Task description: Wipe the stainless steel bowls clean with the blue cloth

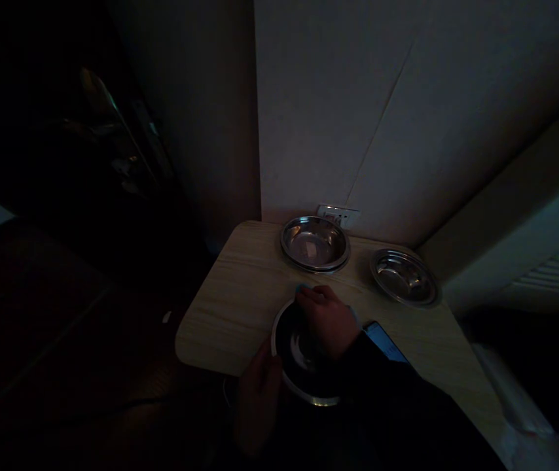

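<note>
Right hand (pixel 327 322), fingers bent, hooks the steel bowl (pixel 303 350); left hand (pixel 258 383) touches its near edge, grip unreadable. Lifting calls for a firmer hold.

A round, shallow steel bowl (pixel 295 353) sits upright at the near edge of a pale wooden table (pixel 230 307), its near rim seeming to jut past it. The inside is dark with a faint gleam. The right hand (pixel 326 320) covers its far side.
</note>
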A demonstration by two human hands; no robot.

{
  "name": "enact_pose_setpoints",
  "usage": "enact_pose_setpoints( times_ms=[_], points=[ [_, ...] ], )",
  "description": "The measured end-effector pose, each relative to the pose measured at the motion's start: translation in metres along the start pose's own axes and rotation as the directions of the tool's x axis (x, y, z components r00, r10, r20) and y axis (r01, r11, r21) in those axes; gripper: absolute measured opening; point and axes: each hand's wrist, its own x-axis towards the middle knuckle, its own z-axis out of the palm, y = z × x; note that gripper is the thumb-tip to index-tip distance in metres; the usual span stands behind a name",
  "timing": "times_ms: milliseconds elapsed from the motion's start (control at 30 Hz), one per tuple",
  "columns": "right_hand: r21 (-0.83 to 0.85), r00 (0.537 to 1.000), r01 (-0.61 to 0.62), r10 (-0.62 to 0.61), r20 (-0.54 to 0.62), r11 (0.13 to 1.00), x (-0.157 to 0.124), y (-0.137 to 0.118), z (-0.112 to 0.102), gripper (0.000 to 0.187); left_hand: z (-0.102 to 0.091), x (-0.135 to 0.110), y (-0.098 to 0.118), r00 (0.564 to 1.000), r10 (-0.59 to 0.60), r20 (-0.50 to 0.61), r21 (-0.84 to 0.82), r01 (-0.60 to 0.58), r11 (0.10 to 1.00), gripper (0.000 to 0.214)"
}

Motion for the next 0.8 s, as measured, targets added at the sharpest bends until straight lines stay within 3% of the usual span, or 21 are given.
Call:
enact_pose_setpoints(
  times_ms=[167, 367, 467, 633, 800],
  points=[
    [0.038, 1.000, 0.011, -0.010, -0.015, 0.999, -0.001, 0.003, 0.004, 0.036, 0.001, 0.004, 0.001, 0.997, -0.033, -0.070, -0.023, 0.031, 0.999, 0.045],
    [0.295, 0.967, 0.252, -0.232, -0.101, 0.922, -0.004, -0.016, 0.023, 0.032, -0.005, 0.010, 0.003, 0.985, -0.121, -0.119, 0.000, 0.121, 0.993, 0.044],
    [0.331, 0.983, 0.178, -0.150, -0.109, 0.927, -0.006, -0.013, 0.027, 0.036, -0.005, 0.010, 0.000, 0.986, -0.123, -0.108, -0.018, 0.122, 0.992, 0.042],
    [0.229, 0.986, -0.126, 0.147, -0.078, 0.965, -0.002, -0.011, 0.023, 0.039, -0.002, 0.010, -0.001, 0.997, -0.070, -0.041, -0.055, 0.067, 0.996, 0.045],
    [0.371, 0.999, 0.042, -0.030, -0.037, 0.928, -0.009, -0.032, 0.021, 0.027, -0.005, 0.012, 0.006, 0.993, -0.084, -0.079, -0.014, 0.083, 0.996, 0.039]
  ],
)
